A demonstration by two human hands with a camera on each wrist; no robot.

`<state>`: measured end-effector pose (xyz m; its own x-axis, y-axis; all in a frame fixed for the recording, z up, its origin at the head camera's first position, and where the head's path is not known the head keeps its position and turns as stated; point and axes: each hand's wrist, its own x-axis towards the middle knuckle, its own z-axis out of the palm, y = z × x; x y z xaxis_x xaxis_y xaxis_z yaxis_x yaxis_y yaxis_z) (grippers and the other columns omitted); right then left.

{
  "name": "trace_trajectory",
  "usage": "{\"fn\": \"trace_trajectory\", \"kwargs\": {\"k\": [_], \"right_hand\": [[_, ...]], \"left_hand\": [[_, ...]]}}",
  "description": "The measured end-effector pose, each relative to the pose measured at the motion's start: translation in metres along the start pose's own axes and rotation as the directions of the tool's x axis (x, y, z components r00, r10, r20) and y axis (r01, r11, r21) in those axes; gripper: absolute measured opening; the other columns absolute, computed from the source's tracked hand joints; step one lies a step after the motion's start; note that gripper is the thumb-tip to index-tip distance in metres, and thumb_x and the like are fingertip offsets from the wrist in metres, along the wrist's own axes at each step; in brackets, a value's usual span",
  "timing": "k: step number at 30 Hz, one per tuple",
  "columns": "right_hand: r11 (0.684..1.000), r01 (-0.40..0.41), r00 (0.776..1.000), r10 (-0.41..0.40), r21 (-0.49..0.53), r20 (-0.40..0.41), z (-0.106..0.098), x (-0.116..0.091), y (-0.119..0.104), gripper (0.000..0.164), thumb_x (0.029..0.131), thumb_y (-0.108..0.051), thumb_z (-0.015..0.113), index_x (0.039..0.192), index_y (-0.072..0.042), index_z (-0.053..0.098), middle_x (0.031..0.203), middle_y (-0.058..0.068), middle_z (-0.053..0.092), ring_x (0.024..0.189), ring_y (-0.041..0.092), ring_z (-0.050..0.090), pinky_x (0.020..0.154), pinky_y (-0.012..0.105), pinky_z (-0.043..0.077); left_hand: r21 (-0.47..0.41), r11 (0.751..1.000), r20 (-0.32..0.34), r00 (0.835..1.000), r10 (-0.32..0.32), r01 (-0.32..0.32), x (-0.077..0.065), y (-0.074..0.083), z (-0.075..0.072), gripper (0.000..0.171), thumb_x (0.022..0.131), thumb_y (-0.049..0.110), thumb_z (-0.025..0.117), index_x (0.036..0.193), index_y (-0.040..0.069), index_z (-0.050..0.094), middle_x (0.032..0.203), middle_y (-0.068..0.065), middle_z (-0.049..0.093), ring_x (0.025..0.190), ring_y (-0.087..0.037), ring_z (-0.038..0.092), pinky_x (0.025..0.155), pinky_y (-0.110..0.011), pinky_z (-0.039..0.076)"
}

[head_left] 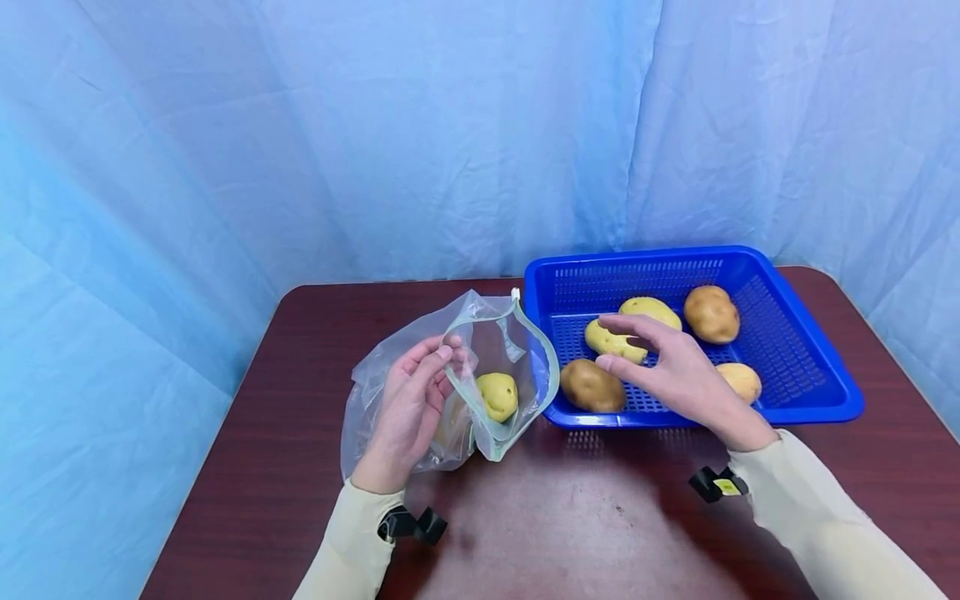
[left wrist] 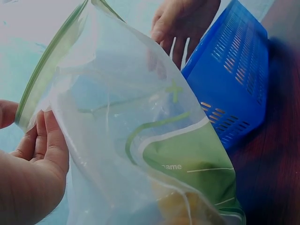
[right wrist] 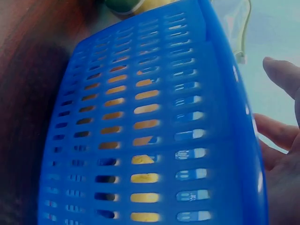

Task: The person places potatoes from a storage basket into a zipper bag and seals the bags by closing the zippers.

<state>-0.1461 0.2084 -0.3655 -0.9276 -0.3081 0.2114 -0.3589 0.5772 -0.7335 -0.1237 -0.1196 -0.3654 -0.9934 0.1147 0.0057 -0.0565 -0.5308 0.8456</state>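
Observation:
My left hand (head_left: 407,408) pinches the rim of a clear zip bag (head_left: 382,367), whose mouth gapes toward the basket. A yellow potato (head_left: 498,396) shows inside the bag. In the left wrist view, thumb and fingers hold the green zip edge, and a yellowish shape (left wrist: 180,204) shows low through the plastic. Over the blue basket (head_left: 813,367) hovers my right hand (head_left: 686,375), thumb and fingers spread apart with nothing between them. Beneath and beside it lie a yellow potato (head_left: 606,340), a brown potato (head_left: 592,386) and a tan potato (head_left: 741,382), partly hidden by the wrist.
Farther back in the basket lie another yellow potato (head_left: 651,310) and a larger brown potato (head_left: 711,314). The basket stands on the right of a dark red table (head_left: 300,400), close beside the bag. A blue curtain (head_left: 450,142) hangs behind the table.

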Motion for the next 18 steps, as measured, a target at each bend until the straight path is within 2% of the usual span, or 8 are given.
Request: {"fn": "trace_trajectory", "kwargs": {"k": [3,6,8,11,18], "right_hand": [[0.999,-0.032,0.999,0.032,0.026,0.035,-0.001,0.001,0.002,0.048,0.099,-0.029,0.072,0.141,-0.009,0.062,0.14,0.007,0.064,0.129,0.024,0.058,0.103,0.031,0.05],[0.997,-0.069,0.995,0.066,0.038,0.075,-0.001,0.003,0.003,0.049,0.099,-0.034,0.071,0.142,-0.011,0.061,0.142,0.008,0.062,0.13,0.027,0.058,0.106,0.048,0.048],[0.995,-0.088,0.991,0.083,0.045,0.102,0.0,0.004,0.005,0.051,0.099,-0.036,0.071,0.142,-0.01,0.06,0.143,0.009,0.062,0.131,0.03,0.057,0.107,0.054,0.047],[0.992,-0.11,0.985,0.101,0.057,0.138,0.002,0.006,0.008,0.054,0.099,-0.036,0.071,0.143,-0.007,0.059,0.143,0.011,0.061,0.132,0.032,0.056,0.108,0.056,0.045],[0.99,-0.131,0.971,0.118,0.048,0.207,0.004,0.011,0.015,0.057,0.098,-0.035,0.073,0.142,-0.001,0.058,0.14,0.016,0.063,0.129,0.036,0.06,0.107,0.054,0.048]], "left_hand": [[-0.002,1.0,0.012,1.0,0.002,-0.002,0.0,0.0,-0.001,0.015,0.103,0.003,0.055,0.105,0.005,0.07,0.092,-0.004,0.072,0.089,-0.013,0.069,0.084,-0.023,0.057],[-0.003,1.0,0.014,1.0,0.002,-0.002,-0.001,0.0,-0.002,0.014,0.103,0.003,0.055,0.105,0.004,0.069,0.092,-0.004,0.072,0.088,-0.013,0.069,0.085,-0.023,0.058],[-0.006,1.0,0.014,1.0,0.004,-0.004,-0.001,0.0,-0.002,0.014,0.103,0.003,0.055,0.105,0.004,0.069,0.093,-0.004,0.072,0.088,-0.013,0.069,0.085,-0.023,0.058],[-0.003,1.0,0.015,1.0,0.003,-0.003,-0.001,-0.001,-0.003,0.015,0.104,0.003,0.055,0.105,0.004,0.069,0.093,-0.003,0.072,0.089,-0.013,0.069,0.085,-0.023,0.057],[0.011,1.0,0.009,1.0,-0.004,0.004,-0.001,0.0,-0.003,0.016,0.104,0.004,0.055,0.105,0.006,0.071,0.094,-0.003,0.072,0.091,-0.013,0.069,0.086,-0.023,0.057]]}}
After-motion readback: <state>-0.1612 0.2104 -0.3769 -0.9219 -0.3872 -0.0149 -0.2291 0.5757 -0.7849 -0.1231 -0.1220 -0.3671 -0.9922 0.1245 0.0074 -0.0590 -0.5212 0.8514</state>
